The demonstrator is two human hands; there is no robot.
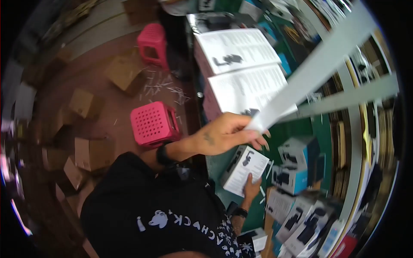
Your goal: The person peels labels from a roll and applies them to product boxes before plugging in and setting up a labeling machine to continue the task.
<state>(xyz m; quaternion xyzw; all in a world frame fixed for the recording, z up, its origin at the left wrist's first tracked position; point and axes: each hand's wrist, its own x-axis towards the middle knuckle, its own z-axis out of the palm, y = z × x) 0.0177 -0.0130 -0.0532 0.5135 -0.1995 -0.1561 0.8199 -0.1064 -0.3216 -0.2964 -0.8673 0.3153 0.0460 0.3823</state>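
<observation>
My left hand (223, 135) is closed, its thumb and fingers pinching the lower end of a long white strip (309, 71). The strip slants up to the far right and is smeared by motion, so its material is unclear. Below it, my right hand (252, 185) grips the near side of a white printed box (245, 168), fingers on its top face. That carton lies tilted on the green tabletop (266, 129) and carries a dark device picture. Beyond my left hand stand large white printed boxes (247, 86), side by side.
Several white and blue boxes (297, 176) crowd the right of the table. Shelving with stacked flat cardboard (387, 133) stands farther right. Pink stools (150, 122) and brown cartons (88, 152) are on the floor at left, near scattered white scraps (165, 88). Another person (174, 26) is at the far end.
</observation>
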